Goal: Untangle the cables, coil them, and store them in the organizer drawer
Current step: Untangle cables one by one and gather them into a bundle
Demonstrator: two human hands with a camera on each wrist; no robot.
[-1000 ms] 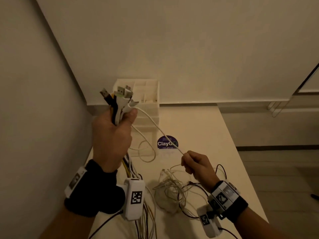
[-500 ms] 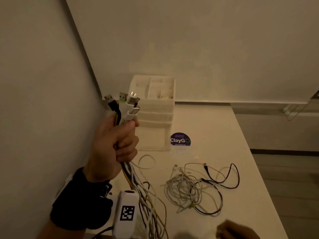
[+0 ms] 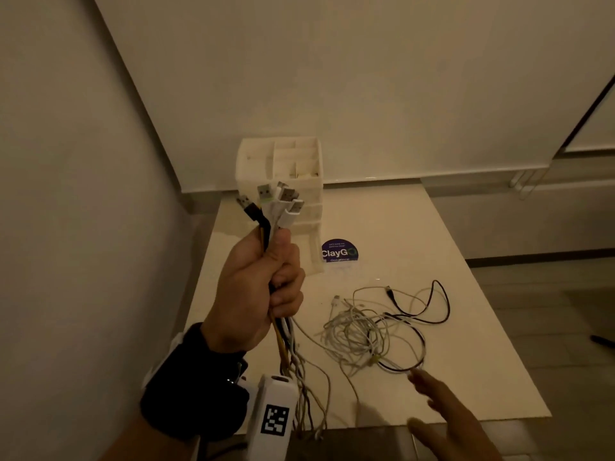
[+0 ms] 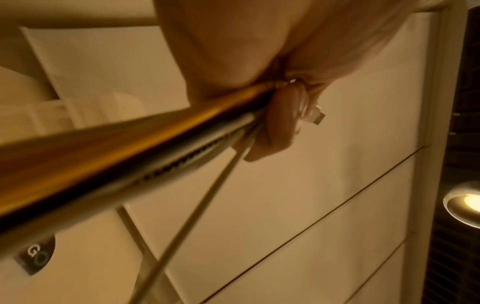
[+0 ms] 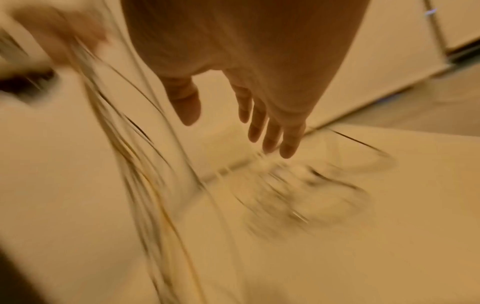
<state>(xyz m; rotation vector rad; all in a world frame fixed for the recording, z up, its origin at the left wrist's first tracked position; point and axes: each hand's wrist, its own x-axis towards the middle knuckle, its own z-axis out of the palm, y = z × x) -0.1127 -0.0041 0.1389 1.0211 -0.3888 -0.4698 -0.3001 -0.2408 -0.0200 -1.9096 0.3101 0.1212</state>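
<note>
My left hand (image 3: 266,287) is raised above the table's left side and grips a bundle of cables (image 3: 276,207), white, black and yellow, with the USB plugs sticking up above the fist. The strands (image 3: 299,371) hang down from it past the table's front edge. In the left wrist view the yellow cable (image 4: 155,131) runs out of my curled fingers (image 4: 280,123). A tangle of white and black cables (image 3: 376,331) lies on the table to the right. My right hand (image 3: 442,410) hovers just in front of it with straight fingers (image 5: 272,131) and holds nothing. The white organizer (image 3: 283,181) stands at the back.
The cream table (image 3: 416,234) sits in a corner, with a wall close on the left and another behind. A round purple sticker (image 3: 339,251) lies beside the organizer. The table's right and front edges drop to a tiled floor (image 3: 565,311).
My right hand let go of the white cable it was pulling, dropped out of view, then came back open near the tangle. The left hand kept its grip on the bundle.
</note>
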